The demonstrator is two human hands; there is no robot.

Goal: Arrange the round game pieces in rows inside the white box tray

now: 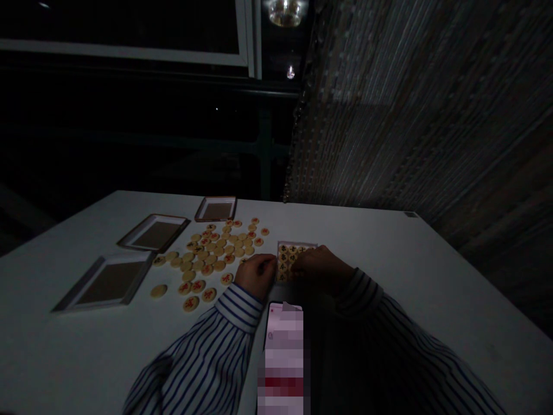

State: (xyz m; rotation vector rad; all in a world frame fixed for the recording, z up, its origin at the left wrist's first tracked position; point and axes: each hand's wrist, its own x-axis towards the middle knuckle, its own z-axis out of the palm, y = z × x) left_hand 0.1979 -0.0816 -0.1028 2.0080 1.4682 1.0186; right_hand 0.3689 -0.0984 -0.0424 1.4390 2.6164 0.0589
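Observation:
A small box (297, 242) holds rows of round wooden Chinese chess pieces (283, 267) with dark characters. My right hand (322, 268) reaches over the box from the right, its fingers bent down onto the pieces. The hand covers part of the box, and whatever its fingertips grip is hidden. Beside the box's left edge, my left hand (256, 275) is curled, thumb and fingers brought together close to that edge. I cannot make out anything between them. Many loose Chinese chess pieces (219, 251) lie spread to the left, some showing red characters, others blank side up.
Three shallow open trays or lids (69, 295) lie on the left of the white table (142, 351). A lit phone (285, 325) lies in front, between my forearms. A string curtain (367, 127) hangs behind on the right. The room is dark.

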